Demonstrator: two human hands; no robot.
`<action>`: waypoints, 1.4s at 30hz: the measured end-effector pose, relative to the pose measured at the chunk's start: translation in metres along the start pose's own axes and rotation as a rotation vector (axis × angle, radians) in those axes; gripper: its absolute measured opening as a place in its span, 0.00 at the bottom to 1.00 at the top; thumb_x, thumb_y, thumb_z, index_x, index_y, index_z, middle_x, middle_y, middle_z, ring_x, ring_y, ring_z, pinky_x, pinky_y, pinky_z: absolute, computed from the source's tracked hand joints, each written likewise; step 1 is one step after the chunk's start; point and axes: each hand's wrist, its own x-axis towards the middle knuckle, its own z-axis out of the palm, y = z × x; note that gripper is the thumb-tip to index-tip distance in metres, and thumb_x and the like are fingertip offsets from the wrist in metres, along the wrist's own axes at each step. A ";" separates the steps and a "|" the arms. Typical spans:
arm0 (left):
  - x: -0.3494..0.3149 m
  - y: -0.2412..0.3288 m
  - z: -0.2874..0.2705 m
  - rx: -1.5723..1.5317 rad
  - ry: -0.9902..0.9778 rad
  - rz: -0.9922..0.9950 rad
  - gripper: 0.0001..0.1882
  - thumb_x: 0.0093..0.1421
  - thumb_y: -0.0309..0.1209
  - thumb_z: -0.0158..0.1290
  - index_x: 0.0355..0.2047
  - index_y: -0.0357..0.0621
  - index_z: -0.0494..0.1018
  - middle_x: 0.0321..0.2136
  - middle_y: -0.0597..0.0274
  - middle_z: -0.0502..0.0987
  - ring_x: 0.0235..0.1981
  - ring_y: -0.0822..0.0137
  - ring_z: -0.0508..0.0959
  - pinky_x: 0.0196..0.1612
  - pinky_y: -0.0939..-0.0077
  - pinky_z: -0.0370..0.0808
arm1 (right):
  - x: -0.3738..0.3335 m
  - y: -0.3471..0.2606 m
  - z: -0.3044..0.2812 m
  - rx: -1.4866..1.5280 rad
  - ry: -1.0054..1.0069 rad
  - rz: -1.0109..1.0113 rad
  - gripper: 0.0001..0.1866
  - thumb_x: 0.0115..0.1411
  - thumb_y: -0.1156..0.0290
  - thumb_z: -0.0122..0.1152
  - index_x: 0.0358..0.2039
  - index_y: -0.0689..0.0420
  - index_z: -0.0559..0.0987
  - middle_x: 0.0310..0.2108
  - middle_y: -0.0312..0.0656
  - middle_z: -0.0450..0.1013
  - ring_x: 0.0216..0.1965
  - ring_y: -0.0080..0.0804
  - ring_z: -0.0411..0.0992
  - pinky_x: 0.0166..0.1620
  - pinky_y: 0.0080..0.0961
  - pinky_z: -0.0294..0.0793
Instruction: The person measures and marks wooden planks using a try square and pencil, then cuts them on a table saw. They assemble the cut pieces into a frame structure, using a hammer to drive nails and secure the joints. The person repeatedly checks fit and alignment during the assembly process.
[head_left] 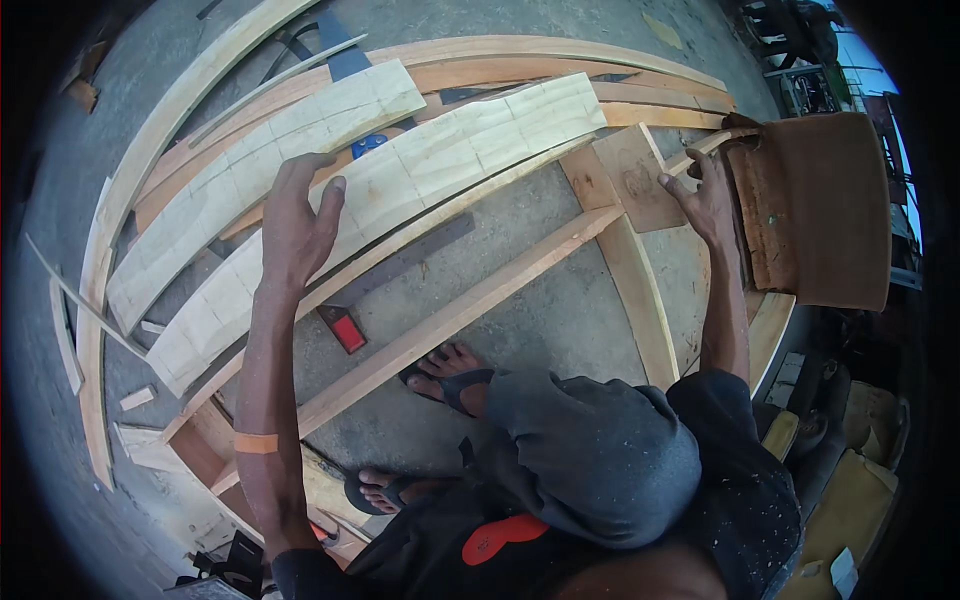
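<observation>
My left hand [298, 220] is over a pale curved board [410, 180] marked with cross lines, its thumb and fingers apart and nothing held. Behind it lies a second pale marked board [300, 125], and a small blue object [369, 146] shows between the two. My right hand [708, 195] is open too, thumb apart from its bent fingers, close to a thin wooden strip [690, 157] and a flat plywood piece [638, 178]. Whether its fingertips touch the strip, I cannot tell. A wooden frame [470, 300] of beams surrounds my feet.
A brown padded seat piece [830, 210] stands at the right. Several curved planks [560, 50] and a dark blue handsaw-like strip [343, 50] lie at the back. A red and black box-shaped item [343, 329] rests on the concrete floor. Foam pieces [850, 510] are piled at lower right.
</observation>
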 end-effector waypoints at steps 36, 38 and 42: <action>0.116 0.157 0.273 0.070 -0.293 0.384 0.25 0.55 0.32 0.61 0.55 0.50 0.75 0.49 0.59 0.72 0.53 0.56 0.69 0.55 0.56 0.64 | 0.049 0.024 0.044 0.050 -0.315 0.139 0.21 0.56 0.58 0.63 0.44 0.61 0.81 0.42 0.53 0.79 0.47 0.53 0.77 0.53 0.46 0.74; 0.121 0.162 0.278 0.082 -0.299 0.404 0.24 0.56 0.34 0.61 0.55 0.55 0.76 0.50 0.59 0.72 0.53 0.55 0.69 0.55 0.55 0.63 | 0.053 0.028 0.045 0.079 -0.218 0.140 0.21 0.56 0.58 0.64 0.44 0.60 0.81 0.42 0.53 0.79 0.47 0.53 0.77 0.52 0.46 0.74; 0.119 0.163 0.286 0.116 -0.270 0.472 0.24 0.55 0.31 0.62 0.54 0.56 0.76 0.47 0.63 0.72 0.52 0.58 0.69 0.53 0.58 0.62 | 0.059 0.039 0.044 0.333 -0.038 0.314 0.21 0.55 0.57 0.65 0.43 0.60 0.81 0.41 0.54 0.79 0.46 0.54 0.77 0.51 0.46 0.74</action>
